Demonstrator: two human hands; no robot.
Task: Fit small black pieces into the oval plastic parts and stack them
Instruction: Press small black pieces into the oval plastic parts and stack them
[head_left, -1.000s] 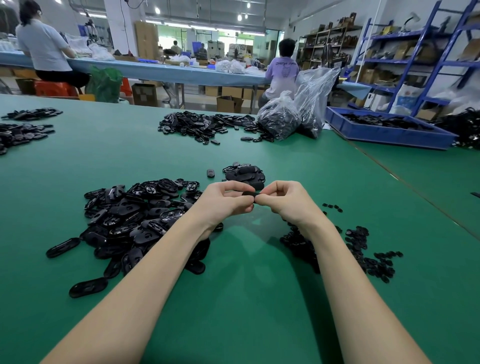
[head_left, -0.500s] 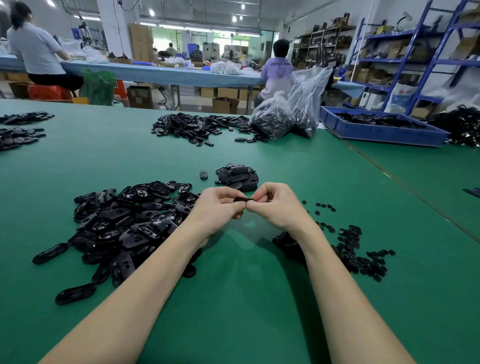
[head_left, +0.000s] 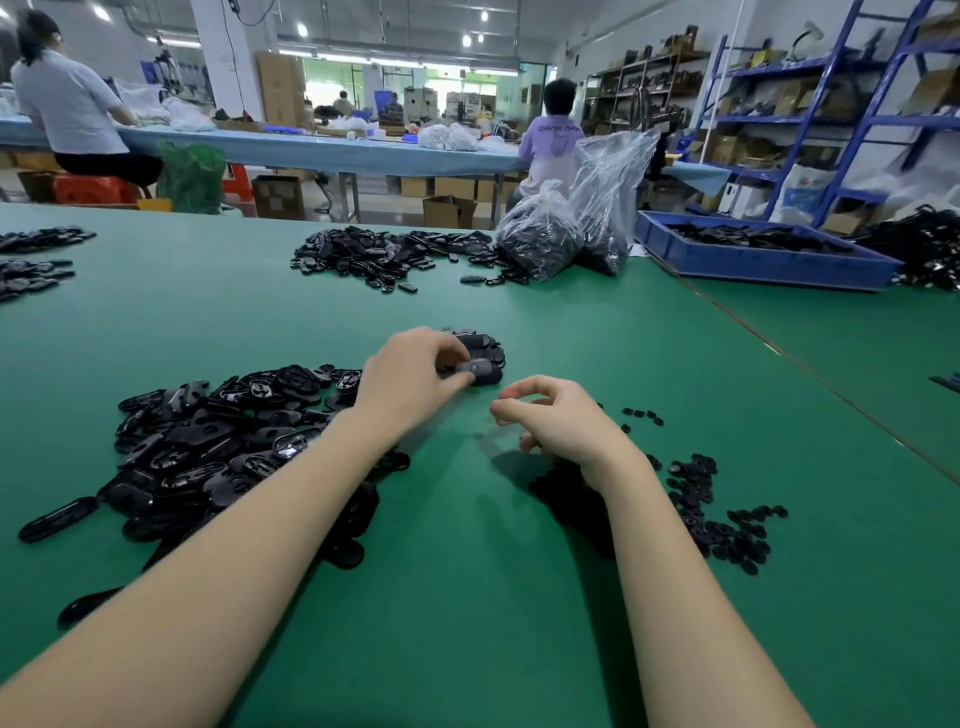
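Oval parts lie in a loose heap (head_left: 218, 447) on the green counter (head_left: 467, 597), near the person and to the left of the left forearm. Across from it, by the right wrist, is a scatter of small black pieces (head_left: 722, 519), partly hidden behind the right arm. The right hand (head_left: 561, 421) hovers just above the counter, fingers loosely curled and holding nothing that can be seen. A little farther out, the left hand (head_left: 410, 379) pinches one oval part (head_left: 480, 370) by its near end, so the part's long axis runs out to the right, at the near edge of the small stack (head_left: 480, 345). The stack lies just beyond and to the left of the right hand, so the left hand is the nearer one and looks set to lay the part on top; whether the part already touches the stack cannot be told. Beyond, another heap of parts (head_left: 384, 254), two plastic bags (head_left: 571, 228) and a blue tray (head_left: 769, 260) sit at the far edge.
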